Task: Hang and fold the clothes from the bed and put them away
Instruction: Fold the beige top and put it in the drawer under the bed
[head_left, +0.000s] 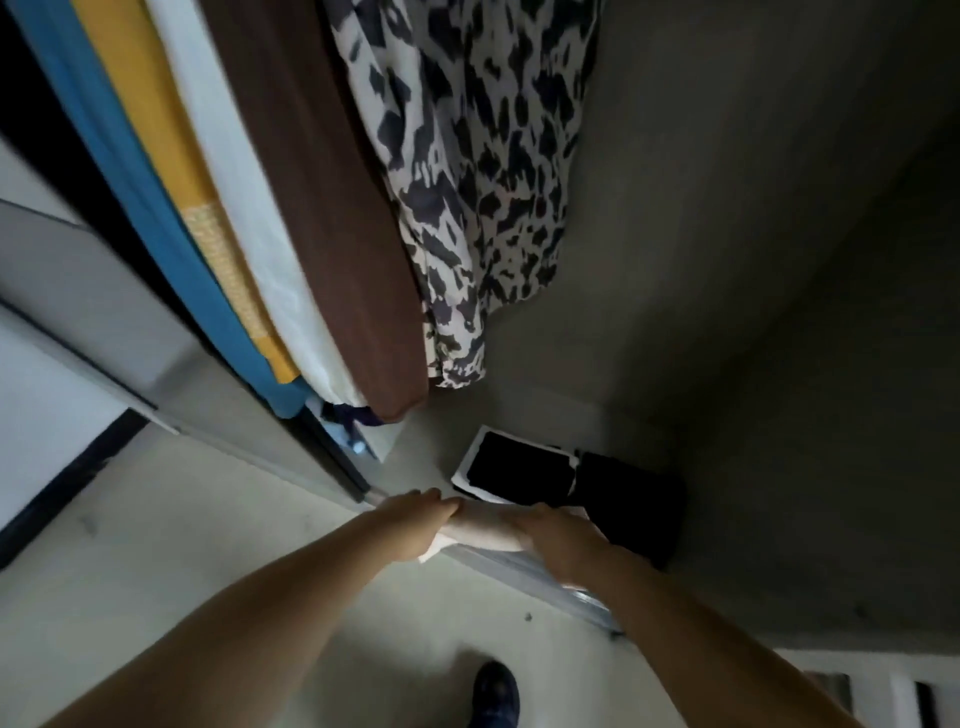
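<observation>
Both my hands hold a folded pale beige garment (480, 530) low over the wardrobe's sill. My left hand (415, 517) grips its left end, with a white corner of cloth poking out beneath. My right hand (563, 540) lies over its right end, fingers curled round the fold. Just beyond, on the wardrobe floor, sit two folded black garments (519, 470), (628, 499), the left one on something white. Above hang a blue (130, 171), a yellow (171, 156), a white (234, 171), a brown (322, 208) and a black-and-white patterned garment (478, 171).
The sliding door frame (104, 322) runs diagonally at the left, its metal track (545, 577) under my hands. The wardrobe's dark grey inner wall (753, 260) fills the right. My dark shoe (496, 696) stands on the pale floor (208, 519).
</observation>
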